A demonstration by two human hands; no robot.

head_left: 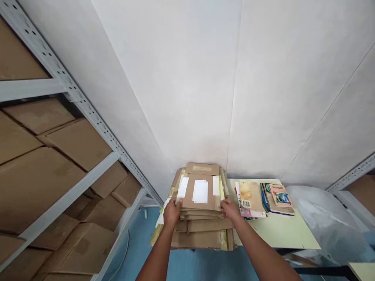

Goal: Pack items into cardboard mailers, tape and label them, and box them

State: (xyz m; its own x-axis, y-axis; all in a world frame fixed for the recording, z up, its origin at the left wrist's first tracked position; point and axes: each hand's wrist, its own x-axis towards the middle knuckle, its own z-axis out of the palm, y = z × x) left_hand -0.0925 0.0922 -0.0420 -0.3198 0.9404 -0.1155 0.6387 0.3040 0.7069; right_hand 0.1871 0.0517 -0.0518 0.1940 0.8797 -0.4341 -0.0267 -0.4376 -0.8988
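Observation:
A tall stack of flattened cardboard boxes (202, 224) stands on the left end of a pale table (281, 232). The top piece (202, 191) is brown with white labels on it. My left hand (172, 212) grips the left edge of the upper pieces. My right hand (230, 210) grips their right edge. Both forearms reach in from the bottom of the view.
Two piles of books (252, 199) (279, 199) lie on the table right of the stack. A clear plastic bag (325, 222) sits at the right. A grey metal rack (88, 113) full of cardboard boxes fills the left side. A white wall rises behind, blue floor below.

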